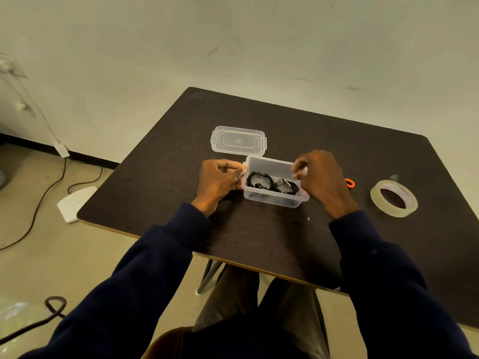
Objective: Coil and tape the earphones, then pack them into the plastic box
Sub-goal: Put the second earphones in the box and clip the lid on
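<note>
- Packing step: the coiled earphones (272,183) lie inside the plastic box (272,201), mid-worktop.
- The left hand (220,180) pinches the box's left rim; the right hand (321,180) has its fingers curled on the right rim.
- Next, probably: seat the lid (238,140) (just behind the box) squarely.

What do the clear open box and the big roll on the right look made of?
Rectangular open box: clear, slightly frosted plastic; black coiled earphones show through its wall. Large ring roll: glossy translucent tape, seemingly on a white printed card core.
</note>
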A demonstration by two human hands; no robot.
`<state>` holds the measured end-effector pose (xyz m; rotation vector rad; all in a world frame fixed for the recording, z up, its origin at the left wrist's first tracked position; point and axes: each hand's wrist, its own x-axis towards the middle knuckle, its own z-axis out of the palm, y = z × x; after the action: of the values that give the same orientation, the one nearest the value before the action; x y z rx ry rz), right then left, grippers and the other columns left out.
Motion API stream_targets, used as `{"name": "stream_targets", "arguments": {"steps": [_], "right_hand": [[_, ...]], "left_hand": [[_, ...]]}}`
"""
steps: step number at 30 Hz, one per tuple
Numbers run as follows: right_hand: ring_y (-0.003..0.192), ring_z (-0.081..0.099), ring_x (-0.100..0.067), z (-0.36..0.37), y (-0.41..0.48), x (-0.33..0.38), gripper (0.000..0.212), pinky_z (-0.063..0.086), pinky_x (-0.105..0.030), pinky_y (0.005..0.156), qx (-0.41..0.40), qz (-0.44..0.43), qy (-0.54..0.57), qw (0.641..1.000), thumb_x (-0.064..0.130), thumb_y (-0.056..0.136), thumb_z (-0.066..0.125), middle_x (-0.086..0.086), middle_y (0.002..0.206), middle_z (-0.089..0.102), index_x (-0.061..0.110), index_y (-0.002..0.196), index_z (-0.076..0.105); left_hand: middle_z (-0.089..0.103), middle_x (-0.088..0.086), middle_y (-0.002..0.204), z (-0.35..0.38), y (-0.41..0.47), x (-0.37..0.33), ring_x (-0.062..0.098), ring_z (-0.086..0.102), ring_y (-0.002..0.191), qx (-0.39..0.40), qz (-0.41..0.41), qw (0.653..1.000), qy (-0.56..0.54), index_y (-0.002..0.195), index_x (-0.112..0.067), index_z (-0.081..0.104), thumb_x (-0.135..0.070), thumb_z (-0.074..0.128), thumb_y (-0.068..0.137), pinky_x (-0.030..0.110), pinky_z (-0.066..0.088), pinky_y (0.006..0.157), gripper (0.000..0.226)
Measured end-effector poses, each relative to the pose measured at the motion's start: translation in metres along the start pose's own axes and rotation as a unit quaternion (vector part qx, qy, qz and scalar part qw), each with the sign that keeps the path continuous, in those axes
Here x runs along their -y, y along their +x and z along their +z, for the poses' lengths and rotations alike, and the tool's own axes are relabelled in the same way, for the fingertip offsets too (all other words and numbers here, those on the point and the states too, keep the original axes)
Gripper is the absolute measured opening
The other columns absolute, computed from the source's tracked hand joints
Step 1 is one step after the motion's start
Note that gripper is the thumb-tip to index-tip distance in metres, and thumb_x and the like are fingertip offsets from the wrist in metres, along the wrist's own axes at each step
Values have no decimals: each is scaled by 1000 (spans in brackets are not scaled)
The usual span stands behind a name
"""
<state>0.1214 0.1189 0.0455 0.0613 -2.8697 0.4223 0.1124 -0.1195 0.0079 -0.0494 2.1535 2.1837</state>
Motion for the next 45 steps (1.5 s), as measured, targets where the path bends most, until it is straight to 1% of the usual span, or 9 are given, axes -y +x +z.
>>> {"name": "stream_targets", "arguments": {"steps": [7,12,18,25,28,32,35,40,45], "right_hand": [[80,58,-12,3,-15,-13,7,47,-26,75,-73,9,56,996,8,91,75,-14,97,73,5,96,78],[80,61,-13,-4,-13,-8,9,59,-40,79,-103,-33,91,990,2,91,72,-12,93,75,6,94,79],[86,64,-6,7,-29,0,22,57,-36,83,63,-95,80,990,45,92,71,10,96,77,28,98,82],[79,65,-5,-17,-31,-4,13,47,-10,71,102,-68,110,986,27,89,79,3,94,79,18,97,83],[81,63,0,-18,-31,-5,20,55,-20,77,-17,-72,155,985,19,87,80,0,100,76,15,106,79],[124,54,-16,-23,-15,3,70,50,-19,100,-167,-62,162,971,22,85,83,-8,141,56,17,147,51],[128,57,-22,-32,-3,9,63,53,-38,103,-186,-84,171,964,30,87,81,-6,141,59,15,143,56],[80,73,-17,-47,-17,12,20,61,-31,71,-202,-70,305,928,27,89,78,-2,91,77,10,101,76],[67,73,-9,-49,-23,-3,17,58,-25,56,-138,59,383,911,24,94,73,-2,87,79,13,106,77]], "left_hand": [[80,12,95,-7,6,7,27,78,86,9,6,1000,-22,102,-3,78,-9,76,92,36,66,73,12],[78,2,96,-18,51,14,11,74,85,-84,123,967,205,101,-13,80,0,78,87,26,63,82,19],[69,3,122,-17,95,20,25,53,118,-30,173,895,410,107,-19,79,-13,80,88,37,42,101,20],[68,7,107,-15,94,17,28,55,110,-59,236,856,456,95,-17,76,0,63,94,38,34,91,21],[66,6,107,-15,80,0,25,56,105,-60,317,851,415,104,-16,72,-3,66,94,35,32,87,18],[65,-3,102,-11,55,-45,12,54,97,-21,420,841,341,105,-18,73,-11,69,96,31,41,87,13],[65,-7,99,-9,35,-76,10,56,93,51,425,851,305,107,-16,76,-13,69,97,18,43,83,13],[76,4,108,-4,18,-97,17,71,100,94,364,913,157,111,-5,76,-15,70,98,23,55,88,17],[77,2,103,-7,23,-73,10,75,88,108,148,978,96,113,-9,74,-12,72,95,25,61,75,19]]}}
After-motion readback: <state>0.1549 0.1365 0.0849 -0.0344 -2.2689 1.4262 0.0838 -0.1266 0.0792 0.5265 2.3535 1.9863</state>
